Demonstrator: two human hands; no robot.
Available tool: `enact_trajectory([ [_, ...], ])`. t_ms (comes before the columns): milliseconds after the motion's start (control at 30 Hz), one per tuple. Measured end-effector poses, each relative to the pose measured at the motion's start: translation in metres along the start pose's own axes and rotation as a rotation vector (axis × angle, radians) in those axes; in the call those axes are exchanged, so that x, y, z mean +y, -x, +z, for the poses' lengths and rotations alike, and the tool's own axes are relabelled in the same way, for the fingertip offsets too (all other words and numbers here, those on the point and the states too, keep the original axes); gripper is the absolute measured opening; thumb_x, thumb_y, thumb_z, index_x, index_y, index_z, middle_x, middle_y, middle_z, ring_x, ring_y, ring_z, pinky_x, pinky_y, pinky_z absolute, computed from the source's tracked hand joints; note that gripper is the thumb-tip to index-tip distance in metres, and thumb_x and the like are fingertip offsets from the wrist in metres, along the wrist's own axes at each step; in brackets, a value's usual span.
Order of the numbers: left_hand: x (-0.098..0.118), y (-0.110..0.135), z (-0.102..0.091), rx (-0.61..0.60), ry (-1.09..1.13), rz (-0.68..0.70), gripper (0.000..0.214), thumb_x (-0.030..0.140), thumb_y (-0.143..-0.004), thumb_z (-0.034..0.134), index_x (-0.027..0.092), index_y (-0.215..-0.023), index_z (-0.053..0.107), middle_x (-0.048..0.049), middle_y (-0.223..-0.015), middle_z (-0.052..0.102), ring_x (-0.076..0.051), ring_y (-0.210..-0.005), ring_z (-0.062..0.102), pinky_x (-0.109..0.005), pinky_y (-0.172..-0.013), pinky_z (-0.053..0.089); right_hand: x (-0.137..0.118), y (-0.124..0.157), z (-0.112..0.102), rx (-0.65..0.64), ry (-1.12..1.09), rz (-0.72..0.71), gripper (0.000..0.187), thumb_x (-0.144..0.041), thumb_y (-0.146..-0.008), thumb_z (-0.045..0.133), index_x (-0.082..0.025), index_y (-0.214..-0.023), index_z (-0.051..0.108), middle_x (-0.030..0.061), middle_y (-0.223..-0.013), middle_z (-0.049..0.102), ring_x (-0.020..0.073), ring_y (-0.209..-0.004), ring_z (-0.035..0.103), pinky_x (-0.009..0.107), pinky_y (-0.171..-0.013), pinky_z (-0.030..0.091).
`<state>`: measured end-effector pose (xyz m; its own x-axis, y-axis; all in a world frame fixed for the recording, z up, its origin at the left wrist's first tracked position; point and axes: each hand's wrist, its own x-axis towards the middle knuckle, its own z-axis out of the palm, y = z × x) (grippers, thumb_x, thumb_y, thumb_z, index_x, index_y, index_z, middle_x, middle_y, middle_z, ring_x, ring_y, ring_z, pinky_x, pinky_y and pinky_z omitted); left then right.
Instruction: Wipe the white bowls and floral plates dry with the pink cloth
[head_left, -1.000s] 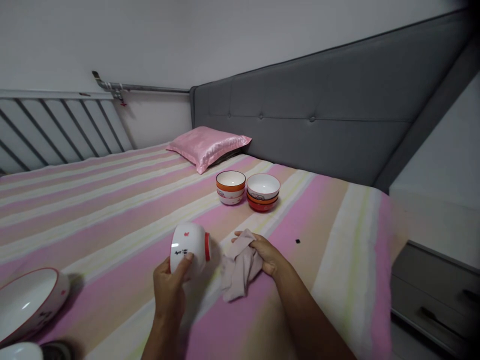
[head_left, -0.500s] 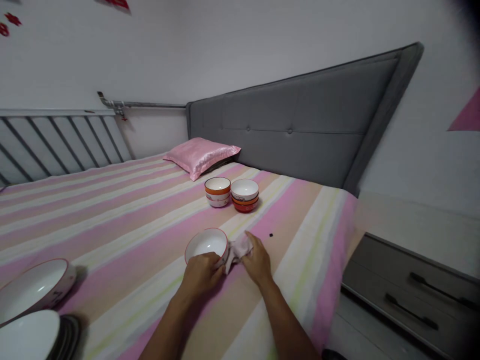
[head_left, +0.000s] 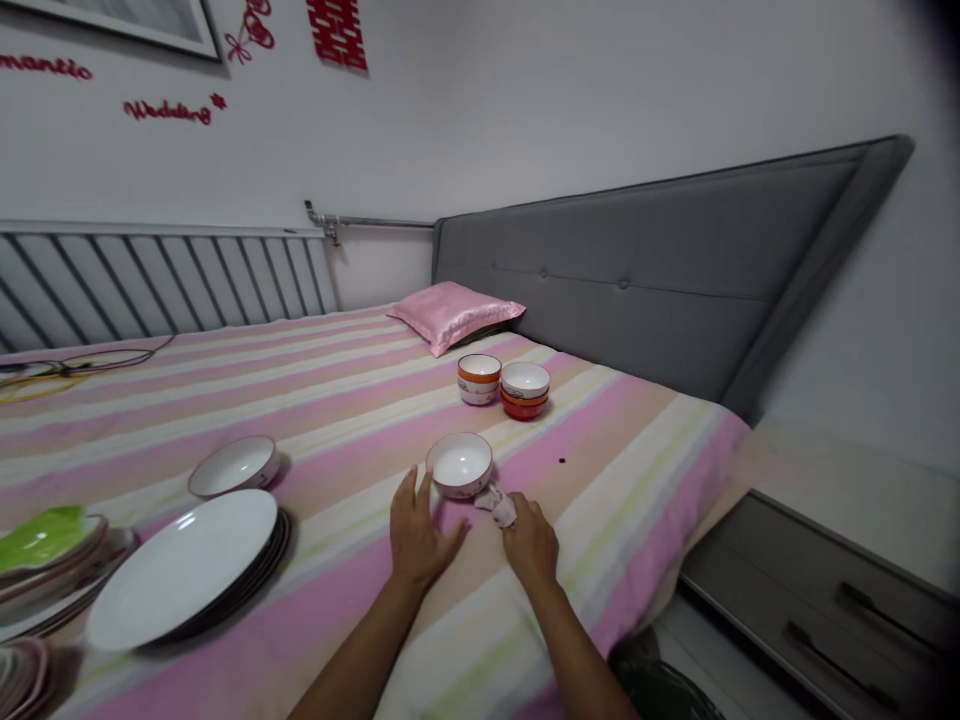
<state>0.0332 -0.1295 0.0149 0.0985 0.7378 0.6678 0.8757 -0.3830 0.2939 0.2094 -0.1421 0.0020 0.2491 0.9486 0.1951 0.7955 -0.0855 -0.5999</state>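
Observation:
A white bowl with a thin red rim [head_left: 460, 464] sits upright on the striped bedsheet. Just in front of it, to the left, is my left hand [head_left: 421, 530], fingers spread and thumb apart, holding nothing. My right hand [head_left: 531, 538] is closed on a crumpled pale pink cloth [head_left: 496, 505], which lies against the bowl's lower right side. Beyond the bowl stand two stacks of bowls: one with an orange and white bowl on top [head_left: 479, 370], the other with a white bowl over orange and red ones [head_left: 525, 382].
To the left lie a stack of large white plates [head_left: 187, 565], another bowl [head_left: 234, 467] and a bright green dish [head_left: 43, 538]. A pink satin pillow [head_left: 454, 312] rests by the grey headboard [head_left: 637, 260]. A drawer cabinet [head_left: 810, 590] stands right of the bed.
My left hand has let go of the red-rimmed bowl and opened beside it. My right hand keeps the cloth. The view has turned left, showing more plates.

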Motion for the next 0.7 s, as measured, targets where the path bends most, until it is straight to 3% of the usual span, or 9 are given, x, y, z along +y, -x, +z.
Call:
enact_trajectory([
  [133,-0.008,0.012,-0.004,-0.115,0.049,0.031,0.078,0.043,-0.073,0.063,0.021,-0.139,0.030,-0.0167,-0.151,0.013,-0.034,-0.135,0.024,-0.047,-0.103,0.032,-0.003,0.007,-0.002,0.002,0.048,-0.021,0.029,-0.014,-0.078,0.054,-0.027,-0.104,0.057,0.0020,-0.090,0.057,0.0159,-0.077,0.057,0.024,-0.062,0.032],
  [267,-0.011,0.015,-0.003,-0.194,0.115,0.011,0.081,0.039,-0.073,0.063,0.023,-0.142,0.025,-0.0159,-0.153,0.008,-0.034,-0.133,0.029,-0.045,-0.099,0.038,-0.003,0.012,0.001,0.009,0.092,-0.038,0.031,-0.015,-0.079,0.054,-0.028,-0.107,0.056,0.0012,-0.092,0.058,0.0159,-0.080,0.057,0.024,-0.063,0.032],
  [700,-0.015,0.024,-0.005,-0.230,0.215,-0.092,0.087,0.030,-0.070,0.065,0.024,-0.143,0.018,-0.0149,-0.152,0.012,-0.032,-0.130,0.034,-0.044,-0.099,0.038,-0.008,0.020,0.012,0.052,0.167,-0.033,0.028,-0.026,-0.081,0.056,-0.024,-0.109,0.055,0.0038,-0.096,0.061,0.0182,-0.084,0.058,0.025,-0.065,0.033],
])
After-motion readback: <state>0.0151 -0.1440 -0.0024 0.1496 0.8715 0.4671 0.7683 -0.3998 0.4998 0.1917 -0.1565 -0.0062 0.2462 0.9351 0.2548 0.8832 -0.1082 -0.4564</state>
